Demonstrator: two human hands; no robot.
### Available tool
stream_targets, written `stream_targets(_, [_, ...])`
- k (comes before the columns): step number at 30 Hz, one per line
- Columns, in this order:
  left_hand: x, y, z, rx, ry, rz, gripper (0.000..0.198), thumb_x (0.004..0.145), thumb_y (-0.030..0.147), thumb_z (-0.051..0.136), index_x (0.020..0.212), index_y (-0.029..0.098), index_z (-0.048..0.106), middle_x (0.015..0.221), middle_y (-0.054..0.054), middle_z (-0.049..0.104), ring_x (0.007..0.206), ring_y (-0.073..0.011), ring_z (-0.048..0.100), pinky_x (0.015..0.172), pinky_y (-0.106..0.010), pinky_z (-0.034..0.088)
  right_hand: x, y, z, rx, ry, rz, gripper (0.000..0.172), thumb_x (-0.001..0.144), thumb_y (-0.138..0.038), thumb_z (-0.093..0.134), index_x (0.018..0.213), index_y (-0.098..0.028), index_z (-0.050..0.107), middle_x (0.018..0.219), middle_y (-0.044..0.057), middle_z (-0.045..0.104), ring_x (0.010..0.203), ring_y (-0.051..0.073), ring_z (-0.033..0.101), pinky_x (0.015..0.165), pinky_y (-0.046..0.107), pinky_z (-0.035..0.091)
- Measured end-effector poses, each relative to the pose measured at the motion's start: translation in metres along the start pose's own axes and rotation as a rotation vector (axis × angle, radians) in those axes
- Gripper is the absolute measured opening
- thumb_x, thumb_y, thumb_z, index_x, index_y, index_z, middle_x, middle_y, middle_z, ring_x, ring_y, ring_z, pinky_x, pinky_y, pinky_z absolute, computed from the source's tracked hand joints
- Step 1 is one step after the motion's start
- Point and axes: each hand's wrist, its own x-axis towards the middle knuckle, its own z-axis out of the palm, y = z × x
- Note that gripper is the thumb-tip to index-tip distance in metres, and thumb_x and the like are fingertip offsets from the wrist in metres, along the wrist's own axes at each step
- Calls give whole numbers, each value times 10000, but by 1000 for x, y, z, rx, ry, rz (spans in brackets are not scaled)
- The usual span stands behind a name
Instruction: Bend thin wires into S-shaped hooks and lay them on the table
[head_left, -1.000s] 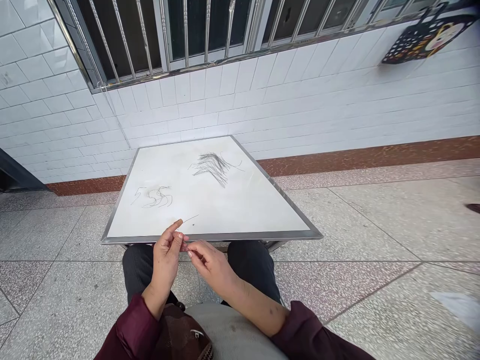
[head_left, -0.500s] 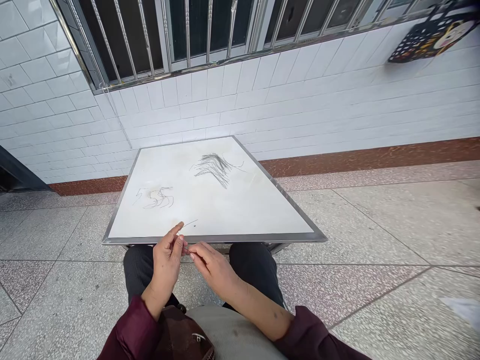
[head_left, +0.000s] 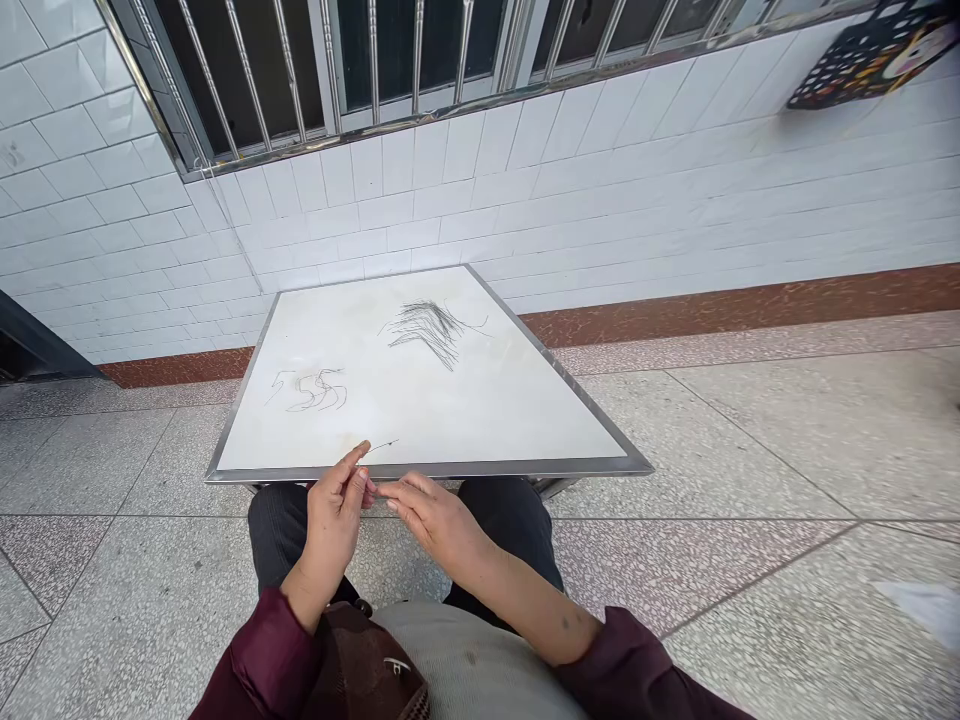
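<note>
My left hand [head_left: 334, 520] is held just before the near edge of a white table [head_left: 480, 420], thumb and fingers pinched on a thin dark strand [head_left: 381, 445] whose tip sticks out over the tabletop. My right hand [head_left: 435, 520] meets it fingertip to fingertip, also pinched on the strand. On the table lie a loose bundle of dark strands [head_left: 427, 328] at the back and a few curled strands [head_left: 315, 390] at the left.
A white tiled wall with a barred window [head_left: 360, 60] rises behind the table. Speckled floor tiles [head_left: 750, 450] spread all round. My dark trousers and knees sit under the table's near edge. A patterned bag [head_left: 862, 55] hangs at top right.
Both hands stay together at the table's near edge with small finger movements; the view has shifted slightly. The strands on the table have not moved.
</note>
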Motion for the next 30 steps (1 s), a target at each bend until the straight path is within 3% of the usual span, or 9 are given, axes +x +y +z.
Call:
stream_targets(3, [0,4,-2,25,-45,8,455,916,419,526,1308,197,594,732,-9,611,633,-122,536,676,-253,485,0,-1,-4,7,17,-21,190,969,-185,431,1002,-227,613,893,49,622,819,175,606,725,313,523])
stream_targets(9, [-2,9,-5,76,-108,66,467,919,375,532,1357,214,542,776,-12,593,678,-130,555,715,-268,479,2,-1,-6,-33,54,-42,217,973,-200,423,934,-230,635,806,38,583,729,167,565,636,286,484])
stream_targets(17, [-5,12,0,90,-115,91,479,934,405,495,1375,221,526,705,-8,545,624,-140,477,623,-261,433,2,-2,-3,-30,40,-16,208,986,-245,446,860,-220,611,793,28,606,741,165,560,667,295,465])
stream_targets(21, [-7,11,1,149,-107,112,461,947,393,472,1374,228,527,725,-15,549,635,-139,481,663,-270,444,3,0,-6,-86,49,7,219,968,-314,505,787,-213,579,761,18,615,721,167,554,646,292,442])
stream_targets(25, [-9,6,3,175,-85,136,449,945,384,479,1365,237,539,746,-24,567,657,-147,504,690,-277,455,4,3,-13,-198,39,-7,189,942,-323,550,792,-212,576,738,18,618,719,185,534,650,312,441])
stream_targets(30, [-8,2,5,159,-66,103,474,956,377,462,1401,217,492,789,-32,588,684,-145,519,678,-264,458,6,6,-21,-274,-25,-45,86,954,-206,510,897,-202,573,843,42,622,811,210,549,695,337,473])
